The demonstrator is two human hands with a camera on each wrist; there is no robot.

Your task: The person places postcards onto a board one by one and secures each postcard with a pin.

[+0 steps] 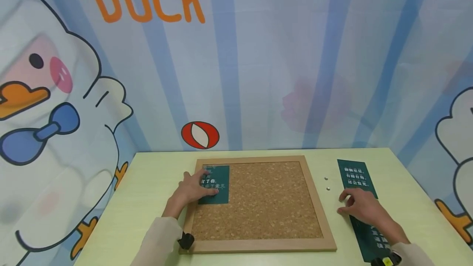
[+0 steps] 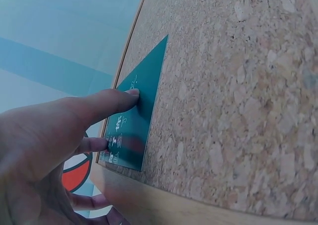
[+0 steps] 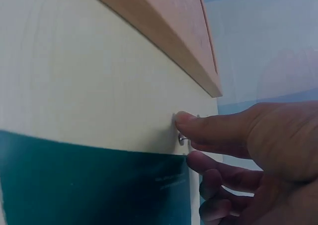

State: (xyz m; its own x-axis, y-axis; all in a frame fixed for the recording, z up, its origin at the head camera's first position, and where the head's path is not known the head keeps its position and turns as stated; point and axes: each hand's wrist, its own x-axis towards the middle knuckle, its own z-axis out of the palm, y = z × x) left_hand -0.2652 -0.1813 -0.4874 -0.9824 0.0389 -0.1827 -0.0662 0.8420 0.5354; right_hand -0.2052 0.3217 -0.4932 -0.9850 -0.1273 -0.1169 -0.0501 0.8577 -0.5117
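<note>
My left hand (image 1: pixel 192 188) lies over a dark green card (image 1: pixel 221 196) with white writing, which sits in the upper left of a wood-framed cork board (image 1: pixel 266 204). In the left wrist view the thumb rests nearly straight on the card (image 2: pixel 149 106), with the forefinger at its edge. At the right, my right hand (image 1: pixel 363 206) hovers beside two small shiny thumbtacks, a nearer tack (image 1: pixel 328 189) and a farther tack (image 1: pixel 326 178). Its thumb and forefinger are apart with nothing pinched between them. In the right wrist view the nearer tack (image 3: pixel 182 139) shows just past the thumb.
Right of the board, an upper green card (image 1: pixel 352 172) and a lower green card (image 1: pixel 363 239) lie on the pale table (image 1: pixel 155 175), partly hidden by my right hand and wrist. A cartoon duck curtain (image 1: pixel 258 73) hangs behind the table's far edge.
</note>
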